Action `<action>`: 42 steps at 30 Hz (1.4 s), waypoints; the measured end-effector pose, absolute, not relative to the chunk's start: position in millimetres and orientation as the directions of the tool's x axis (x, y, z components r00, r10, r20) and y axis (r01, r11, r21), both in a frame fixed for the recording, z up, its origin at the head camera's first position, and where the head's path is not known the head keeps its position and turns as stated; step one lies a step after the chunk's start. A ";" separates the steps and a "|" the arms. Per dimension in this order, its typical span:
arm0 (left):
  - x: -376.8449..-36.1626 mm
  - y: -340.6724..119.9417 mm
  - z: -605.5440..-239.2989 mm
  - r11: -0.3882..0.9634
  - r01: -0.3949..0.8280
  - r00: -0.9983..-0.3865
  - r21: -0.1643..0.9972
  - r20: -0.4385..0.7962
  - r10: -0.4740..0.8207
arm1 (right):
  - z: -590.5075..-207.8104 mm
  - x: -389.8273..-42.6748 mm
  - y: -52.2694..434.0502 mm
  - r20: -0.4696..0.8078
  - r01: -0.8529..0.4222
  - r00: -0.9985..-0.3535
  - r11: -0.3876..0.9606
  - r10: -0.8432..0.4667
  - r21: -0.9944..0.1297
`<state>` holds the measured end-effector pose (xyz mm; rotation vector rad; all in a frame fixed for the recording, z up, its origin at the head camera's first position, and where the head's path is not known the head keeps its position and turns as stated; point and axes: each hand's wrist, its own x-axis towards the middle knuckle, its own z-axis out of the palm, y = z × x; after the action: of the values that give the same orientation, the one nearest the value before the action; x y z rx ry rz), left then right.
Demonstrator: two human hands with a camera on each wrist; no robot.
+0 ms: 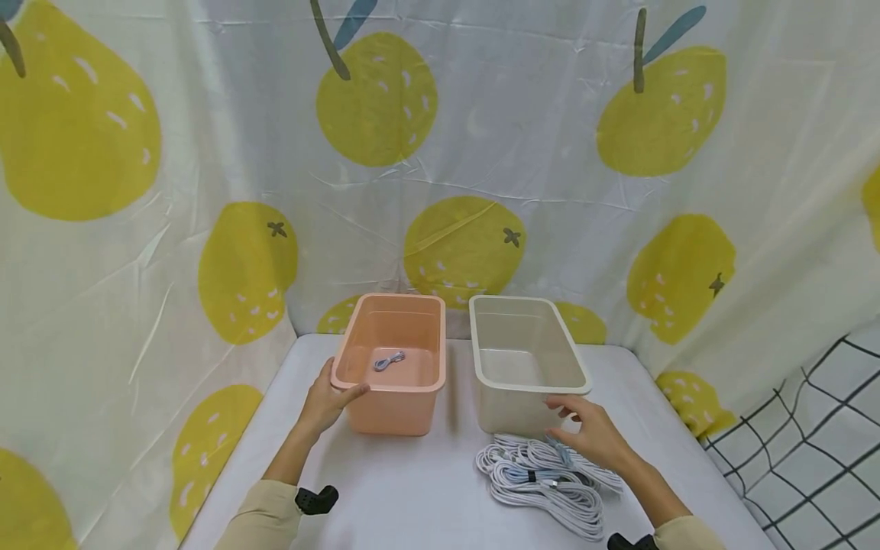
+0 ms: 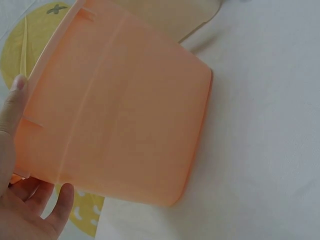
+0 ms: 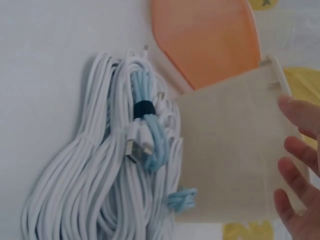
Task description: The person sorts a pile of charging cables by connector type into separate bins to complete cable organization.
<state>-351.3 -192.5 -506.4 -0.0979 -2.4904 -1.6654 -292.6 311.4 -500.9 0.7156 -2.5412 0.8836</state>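
Note:
My left hand (image 1: 325,401) grips the near left corner of an orange plastic bin (image 1: 393,412), its thumb along the front rim. In the left wrist view, its fingers (image 2: 62,205) curl beneath the rim. A small tied cable (image 1: 389,361) lies inside this bin. My right hand (image 1: 591,431) hovers by the near right corner of a beige bin (image 1: 505,409), fingers loosely bent and nothing seen between them. Below it lie bundled white cables (image 1: 543,496). Among them is a light-blue cable (image 3: 159,145) with a black strap and plugs.
Both bins stand side by side on a white-covered table (image 1: 399,496), a narrow gap between them. A fruit-printed curtain (image 1: 536,229) hangs close behind. Black wire grid (image 1: 811,443) stands beyond the table's right edge.

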 end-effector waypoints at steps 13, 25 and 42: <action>-351.8 -194.0 -508.0 0.379 0.148 -0.985 0.913 0.170 -0.024 | -548.8 -288.3 328.0 0.386 -0.424 -0.893 0.721 -0.232 -0.547; -350.8 -193.0 -506.6 0.382 0.142 -0.986 0.913 0.166 -0.030 | -571.3 -287.1 335.8 0.278 -0.287 -0.948 0.785 -0.152 -0.548; -352.7 -194.2 -507.2 0.379 0.139 -0.987 0.915 0.160 -0.023 | -581.7 -288.2 340.7 0.211 -0.196 -0.974 0.797 -0.088 -0.572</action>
<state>-352.7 -194.2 -507.2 -0.1049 -2.4847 -1.6698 -288.2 340.7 -581.7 0.2235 -2.8111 0.9230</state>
